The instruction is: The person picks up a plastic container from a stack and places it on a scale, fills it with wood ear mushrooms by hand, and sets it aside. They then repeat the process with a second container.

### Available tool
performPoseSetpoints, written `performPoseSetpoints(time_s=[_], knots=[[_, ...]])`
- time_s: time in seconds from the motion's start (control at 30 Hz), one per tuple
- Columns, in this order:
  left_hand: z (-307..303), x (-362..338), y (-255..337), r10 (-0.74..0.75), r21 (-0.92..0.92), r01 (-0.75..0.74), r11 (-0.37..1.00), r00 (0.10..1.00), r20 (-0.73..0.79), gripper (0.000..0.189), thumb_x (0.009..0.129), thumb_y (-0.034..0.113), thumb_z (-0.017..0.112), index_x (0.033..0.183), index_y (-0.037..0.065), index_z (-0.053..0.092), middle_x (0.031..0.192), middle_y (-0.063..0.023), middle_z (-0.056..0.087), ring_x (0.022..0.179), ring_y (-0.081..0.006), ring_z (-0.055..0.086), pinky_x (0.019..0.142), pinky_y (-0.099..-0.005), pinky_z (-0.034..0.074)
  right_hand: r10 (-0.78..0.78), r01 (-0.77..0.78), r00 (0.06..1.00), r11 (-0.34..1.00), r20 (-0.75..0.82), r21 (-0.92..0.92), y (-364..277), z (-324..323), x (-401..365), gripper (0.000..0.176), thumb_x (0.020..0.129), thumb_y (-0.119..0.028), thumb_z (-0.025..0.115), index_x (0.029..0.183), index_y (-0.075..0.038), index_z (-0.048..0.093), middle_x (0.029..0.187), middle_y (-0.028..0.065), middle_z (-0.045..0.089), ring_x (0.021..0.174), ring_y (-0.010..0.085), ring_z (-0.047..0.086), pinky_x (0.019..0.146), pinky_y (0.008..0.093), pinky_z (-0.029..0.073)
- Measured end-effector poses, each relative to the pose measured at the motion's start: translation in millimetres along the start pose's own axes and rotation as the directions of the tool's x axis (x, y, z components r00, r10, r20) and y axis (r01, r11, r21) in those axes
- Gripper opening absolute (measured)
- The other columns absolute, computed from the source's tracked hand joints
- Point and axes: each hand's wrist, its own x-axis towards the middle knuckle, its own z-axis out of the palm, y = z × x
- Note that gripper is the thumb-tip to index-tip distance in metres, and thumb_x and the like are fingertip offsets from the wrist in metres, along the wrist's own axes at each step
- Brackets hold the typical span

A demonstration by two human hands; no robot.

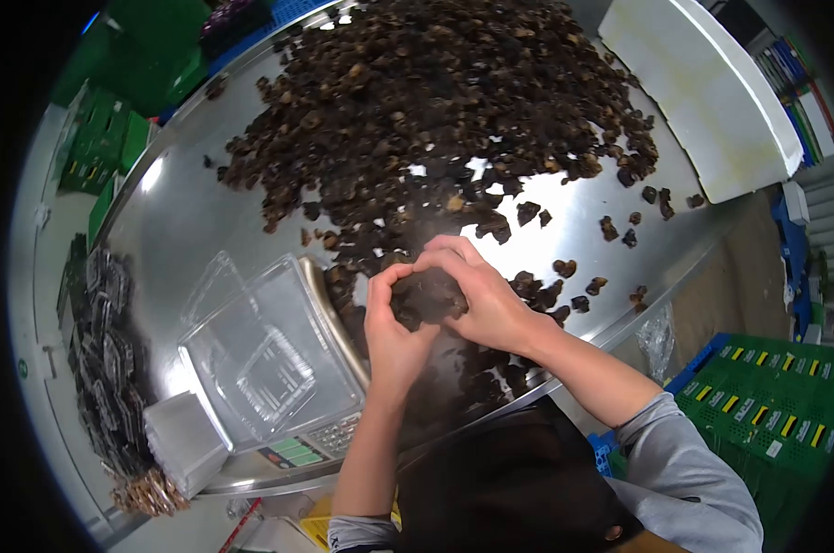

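My left hand (395, 334) and my right hand (487, 293) are cupped together, with their fingertips meeting at the top. Between them sits a clump of dark brown mushroom pieces (426, 300), partly hidden by the fingers. Beyond the hands, a large heap of the same mushroom pieces (426, 101) spreads over a shiny metal table (187, 147). Just left of my left hand stands a weighing scale (329, 318) with a keypad. On its platform lies a clear plastic tray (274, 373).
A stack of clear plastic sheets or lids (187, 442) lies at the table's left edge, beside a pile of dark packaging (108, 341). A white foam board (703, 92) stands at the right rim. Green crates (776, 396) are at lower right, with more green crates (94, 138) at upper left.
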Motion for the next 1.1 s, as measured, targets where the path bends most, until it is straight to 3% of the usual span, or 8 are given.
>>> performPoseSetpoints(time_s=[0.33, 0.4, 0.5, 0.63, 0.87, 1.0, 1.03, 1.1], knots=[[-180.5, -86.3, 1.2, 0.096, 0.074, -0.074, 0.994, 0.926, -0.366, 0.062, 0.064, -0.009, 0.068, 0.123, 0.006, 0.051, 0.119, -0.0051, 0.053, 0.111, -0.0170, 0.055, 0.097, -0.0299, 0.045, -0.417, 0.375, 0.902, 0.886, 0.114, 0.273, -100.4, 171.9, 38.3, 0.059, 0.067, 0.008, 0.069, 0.121, -0.006, 0.052, 0.133, 0.0178, 0.043, 0.125, 0.0405, 0.043, 0.103, 0.0440, 0.042], [-198.3, -96.0, -20.3, 0.010, 0.155, 0.059, 0.986, 0.911, -0.413, 0.060, 0.064, -0.009, 0.063, 0.122, 0.005, 0.052, 0.120, -0.0075, 0.053, 0.114, -0.0207, 0.054, 0.100, -0.0332, 0.043, -0.425, 0.409, 0.893, 0.903, 0.148, 0.128, -96.0, 202.3, 39.0, 0.059, 0.067, 0.005, 0.071, 0.122, -0.006, 0.051, 0.131, 0.0179, 0.045, 0.125, 0.0408, 0.043, 0.106, 0.0466, 0.038], [-203.6, -105.6, -66.1, 0.207, 0.603, 0.036, 0.797, 0.922, -0.328, 0.057, 0.066, -0.007, 0.051, 0.123, 0.000, 0.052, 0.129, -0.0250, 0.048, 0.130, -0.0437, 0.038, 0.110, -0.0498, 0.030, -0.441, 0.497, 0.856, 0.844, 0.268, -0.199, -81.7, 230.6, 41.2, 0.053, 0.069, -0.005, 0.072, 0.118, 0.000, 0.053, 0.124, 0.0200, 0.052, 0.127, 0.0416, 0.042, 0.108, 0.0503, 0.033], [-194.7, -109.3, -56.0, 0.322, 0.725, 0.007, 0.689, 0.893, -0.315, 0.056, 0.070, -0.004, 0.049, 0.126, -0.002, 0.051, 0.141, -0.0280, 0.038, 0.136, -0.0492, 0.029, 0.111, -0.0578, 0.025, -0.452, 0.492, 0.844, 0.867, 0.290, -0.082, -87.4, 213.7, 38.8, 0.050, 0.067, 0.000, 0.066, 0.116, 0.001, 0.054, 0.120, 0.0201, 0.053, 0.122, 0.0399, 0.044, 0.103, 0.0466, 0.037], [-228.5, -126.5, -46.9, 0.311, 0.506, -0.123, 0.854, 0.900, -0.306, 0.071, 0.066, -0.006, 0.044, 0.138, -0.002, 0.043, 0.150, -0.0222, 0.034, 0.144, -0.0393, 0.026, 0.118, -0.0498, 0.021, -0.307, 0.304, 0.923, 0.951, 0.233, 0.049, -91.8, 144.3, 37.8, 0.052, 0.072, 0.003, 0.058, 0.123, -0.005, 0.056, 0.129, 0.0169, 0.054, 0.121, 0.0339, 0.052, 0.106, 0.0412, 0.041], [-263.5, -130.8, -64.8, 0.233, 0.125, -0.197, 0.972, 0.854, -0.464, 0.074, 0.067, 0.002, 0.044, 0.141, -0.003, 0.041, 0.149, -0.0187, 0.040, 0.144, -0.0294, 0.030, 0.120, -0.0448, 0.018, -0.143, 0.144, 0.989, 0.990, 0.038, -0.010, -74.2, 130.2, 20.9, 0.032, 0.083, 0.008, 0.058, 0.114, -0.001, 0.062, 0.106, 0.0100, 0.062, 0.094, 0.0169, 0.065, 0.084, 0.0287, 0.055], [-269.8, -131.1, -65.6, 0.223, 0.074, -0.214, 0.974, 0.843, -0.489, 0.072, 0.069, 0.005, 0.043, 0.140, -0.003, 0.042, 0.148, -0.0175, 0.041, 0.142, -0.0283, 0.032, 0.119, -0.0440, 0.020, -0.096, 0.095, 0.994, 0.995, 0.054, 0.016, -74.7, 130.4, 15.2, 0.029, 0.084, 0.000, 0.059, 0.112, -0.003, 0.063, 0.107, 0.0134, 0.064, 0.091, 0.0269, 0.065, 0.081, 0.0344, 0.051], [-273.1, -130.9, -65.4, 0.223, 0.044, -0.233, 0.972, 0.837, -0.500, 0.066, 0.074, 0.005, 0.039, 0.139, -0.003, 0.043, 0.146, -0.0149, 0.044, 0.140, -0.0262, 0.036, 0.117, -0.0422, 0.025, -0.177, 0.180, 0.981, 0.983, 0.073, -0.028, -73.5, 141.4, 5.8, 0.029, 0.083, 0.002, 0.060, 0.111, -0.004, 0.063, 0.102, 0.0108, 0.062, 0.086, 0.0218, 0.065, 0.078, 0.0326, 0.053]])
